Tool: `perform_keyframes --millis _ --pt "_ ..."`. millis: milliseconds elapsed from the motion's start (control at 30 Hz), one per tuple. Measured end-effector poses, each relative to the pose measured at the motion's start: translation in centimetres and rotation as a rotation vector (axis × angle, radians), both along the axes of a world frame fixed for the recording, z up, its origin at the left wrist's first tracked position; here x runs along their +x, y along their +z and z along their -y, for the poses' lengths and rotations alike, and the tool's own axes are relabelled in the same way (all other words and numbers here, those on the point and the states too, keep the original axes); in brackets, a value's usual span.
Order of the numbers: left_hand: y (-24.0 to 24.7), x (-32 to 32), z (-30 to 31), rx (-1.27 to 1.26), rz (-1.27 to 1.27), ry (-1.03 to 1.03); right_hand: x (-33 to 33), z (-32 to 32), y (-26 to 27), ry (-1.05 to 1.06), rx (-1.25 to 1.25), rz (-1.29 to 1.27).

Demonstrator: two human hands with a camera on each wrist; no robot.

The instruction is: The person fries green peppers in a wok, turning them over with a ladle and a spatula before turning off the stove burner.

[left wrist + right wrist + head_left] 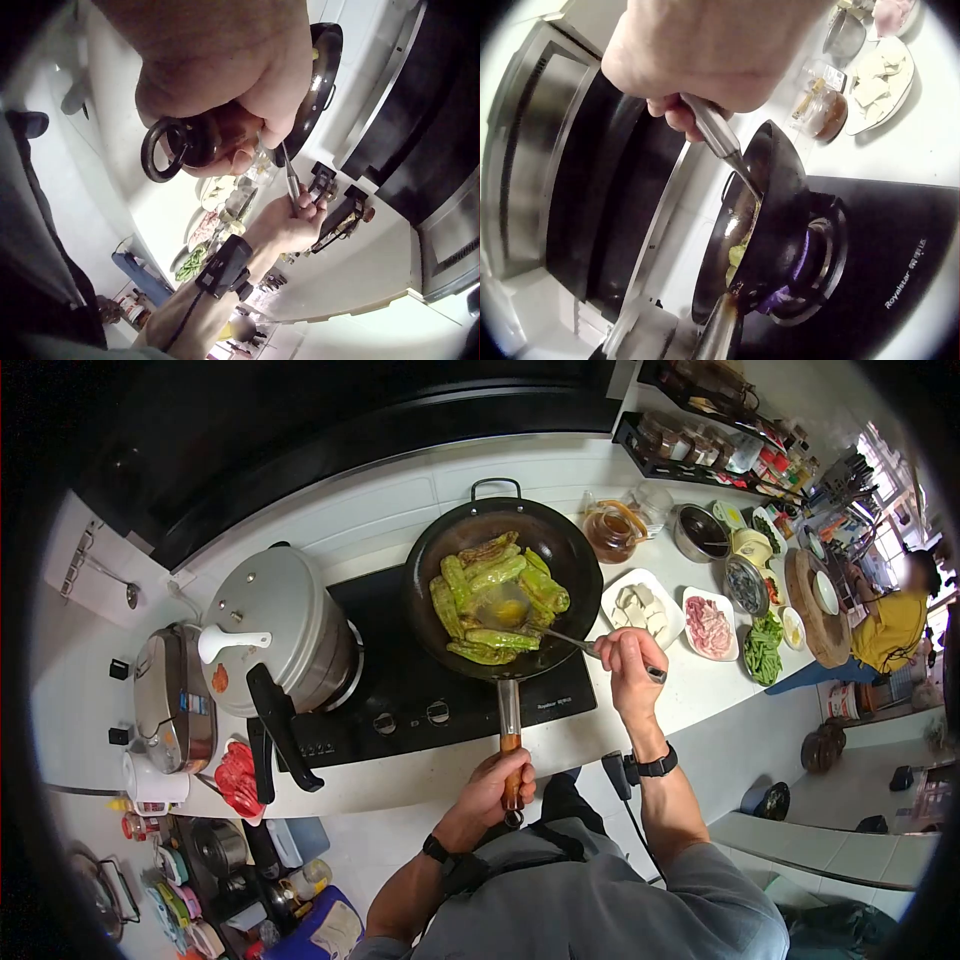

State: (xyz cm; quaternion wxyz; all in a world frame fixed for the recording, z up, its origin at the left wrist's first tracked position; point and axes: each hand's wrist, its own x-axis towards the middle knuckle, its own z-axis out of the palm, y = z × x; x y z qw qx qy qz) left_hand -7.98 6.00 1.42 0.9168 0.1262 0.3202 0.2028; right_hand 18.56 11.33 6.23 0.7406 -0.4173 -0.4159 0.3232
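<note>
A black wok (578, 555) sits on the left-to-right middle of the stove, with wrinkled green peppers (500, 639) around a little liquid inside. My left hand (490, 784) grips the wooden part of the wok's handle (509, 712); the ring at its end (154, 159) sticks out past the fist. My right hand (632, 668) holds a long metal-handled cooking utensil (714, 133) slanting down into the wok. Its head lies among the peppers and is mostly hidden. Under the wok, a blue-violet flame (804, 259) shows in the right wrist view.
A large pressure cooker (270, 625) stands left on the black cooktop (365, 600). Right of the wok are a jug of brown liquid (612, 532), plates of tofu-like pieces (640, 610) and sliced meat (708, 625), and cut greens (764, 650). Another person (895, 615) is at far right.
</note>
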Motion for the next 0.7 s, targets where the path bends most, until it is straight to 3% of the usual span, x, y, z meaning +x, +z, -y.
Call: perform_keyframes --millis 700 --pt "0.04 -0.05 0.56 0.007 0.021 0.048 -0.02 -0.07 0.08 -0.036 -0.03 0.002"
